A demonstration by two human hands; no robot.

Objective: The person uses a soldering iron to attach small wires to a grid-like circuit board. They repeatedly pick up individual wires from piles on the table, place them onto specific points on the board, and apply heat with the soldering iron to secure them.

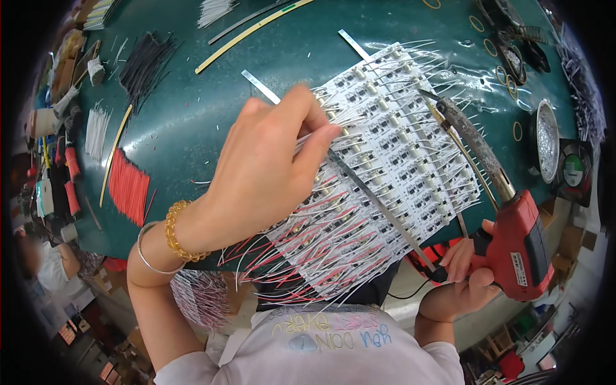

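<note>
A white panel of small circuit boards (410, 147) lies at the table's near edge, with rows of chips and many thin wires fanning off it. Over its left part my left hand (273, 151) is closed, thumb and forefinger pinching thin white wires (350, 119). In my right hand (462, 260) is a red soldering gun (521, 250), its dark barrel and thin brass-coloured tube reaching over the panel's right side. A narrow metal strip (378, 202) runs slantwise across the boards. Red and white wires (314, 231) spread from the panel's near left edge.
Bundles of red wires (128, 186), black wires (144, 64) and white wires (97, 131) lie on the green table (212, 122). A yellow strip (250, 35) lies at the back. To the right stand a metal bowl (547, 141) and a small black fan-like box (573, 170).
</note>
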